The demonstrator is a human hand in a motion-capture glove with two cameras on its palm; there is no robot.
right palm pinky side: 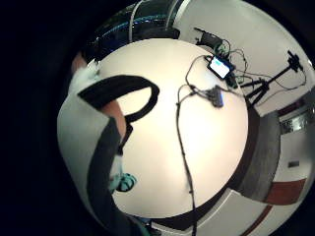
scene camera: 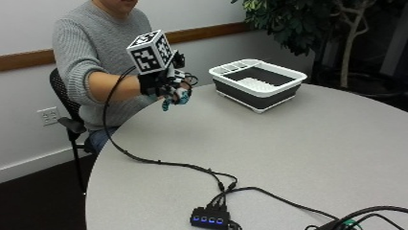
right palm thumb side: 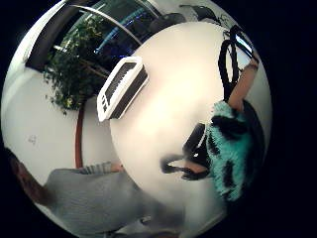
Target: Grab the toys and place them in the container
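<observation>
Toy: a teal plush toy (right palm thumb side: 229, 148) with black patches, held up in the air above the table's near-left edge, close to the person's chest. In the outside view only a bit of teal (scene camera: 180, 97) shows below the glove.

Toy vs fingers: in the thumb side palm view the plush lies against the palm, with fingers (right palm thumb side: 241, 89) curled over its outer side and black straps crossing it. In the little finger side view only a small teal scrap (right palm pinky side: 127, 182) peeks out beside the hand's white plastic.

Right hand: gloved right hand (scene camera: 167, 85) raised clear of the table, fingers curled round the toy (the grip is closed around it; how much of the plush is enclosed cannot be told).

Container: a white-rimmed, dark-sided container (scene camera: 280, 89) sits toward the table's far edge, well apart from the hand. Its main compartment shows a white ribbed floor (scene camera: 259, 84); a row of small compartments (scene camera: 236, 66) runs along its far-left end. No toy is seen in the part of the interior that shows. The thumb side view shows the same container (right palm thumb side: 122, 88) near the table edge.

Table: round, light-coloured table (scene camera: 306, 143).

Other items on table: a small black hub with blue lights (scene camera: 209, 220) at the near edge, with black cables (scene camera: 172, 163) running from it. A small lit screen (right palm pinky side: 220, 67) lies near the opposite edge in the little finger side view.

Person: seated at the table's left edge, grey sweater sleeve (scene camera: 96, 84) leading to the gloved hand.

Surroundings: a leafy plant (scene camera: 300, 24) stands behind the container, beyond the table.
</observation>
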